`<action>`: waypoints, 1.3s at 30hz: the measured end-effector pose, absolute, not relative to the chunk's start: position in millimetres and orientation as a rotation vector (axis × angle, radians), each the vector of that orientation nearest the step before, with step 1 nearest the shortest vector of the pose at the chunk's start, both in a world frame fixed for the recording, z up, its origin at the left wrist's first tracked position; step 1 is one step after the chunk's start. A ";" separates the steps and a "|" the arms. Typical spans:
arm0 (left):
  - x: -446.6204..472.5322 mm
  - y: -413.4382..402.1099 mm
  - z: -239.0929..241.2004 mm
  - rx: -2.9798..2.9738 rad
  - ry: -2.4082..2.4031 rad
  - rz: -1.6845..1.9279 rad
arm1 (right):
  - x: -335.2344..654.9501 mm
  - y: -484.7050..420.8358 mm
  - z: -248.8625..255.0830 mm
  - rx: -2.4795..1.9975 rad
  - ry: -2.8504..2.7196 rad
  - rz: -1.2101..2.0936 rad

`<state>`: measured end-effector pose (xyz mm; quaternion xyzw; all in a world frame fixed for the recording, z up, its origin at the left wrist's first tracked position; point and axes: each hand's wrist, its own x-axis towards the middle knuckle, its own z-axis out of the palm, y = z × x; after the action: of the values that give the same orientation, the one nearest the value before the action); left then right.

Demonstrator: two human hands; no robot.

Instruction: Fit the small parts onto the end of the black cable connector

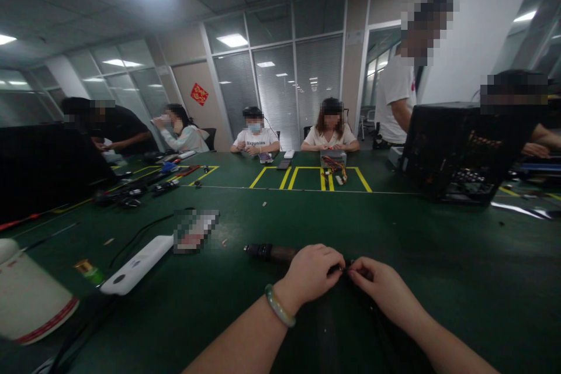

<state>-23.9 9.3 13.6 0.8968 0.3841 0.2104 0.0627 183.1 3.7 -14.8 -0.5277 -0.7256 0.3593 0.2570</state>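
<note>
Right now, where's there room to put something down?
Bare table: right of the right hand, on this side of the black case; also between the white bar and left forearm. Crowded: far left, around the cables and pale container.

I see my widest lane on the right of the frame, across the green table (460, 263) between the right hand (379, 283) and the computer case (460, 152). That tall case walls off the upper right. Mid-frame, I could pass forward above the hands toward the yellow tape (311, 169), where a grey box (333, 159) with wires stands in the way. The dark rod (280, 254) bars a low path beside the left hand (313, 272). Lower left is tight: the white bar (140, 265), its cable and the tall container (33, 295) crowd it.
</note>
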 end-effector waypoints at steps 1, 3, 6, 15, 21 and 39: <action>-23.8 9.6 13.2 2.713 1.154 0.640 | 182.5 3.6 -14.6 -1.422 -1.968 0.968; -23.5 9.6 12.7 2.709 1.166 0.649 | 181.7 3.2 -13.8 -1.408 -1.965 0.960; -23.0 8.3 13.3 2.685 1.230 0.651 | 181.9 2.5 -13.0 -1.421 -1.963 0.967; -23.4 7.9 16.7 2.730 1.174 0.606 | 183.8 2.9 -13.2 -1.429 -1.964 0.987; -23.2 5.7 19.4 2.690 1.268 0.575 | 183.3 2.2 -11.9 -1.439 -1.956 0.996; -22.8 5.7 18.6 2.680 1.283 0.562 | 180.7 1.2 -7.9 -1.437 -1.961 0.961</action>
<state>-22.8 5.7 18.6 0.8847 0.4236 0.1857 0.0586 180.7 1.2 -7.9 -0.5307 -0.7241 0.3551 0.2606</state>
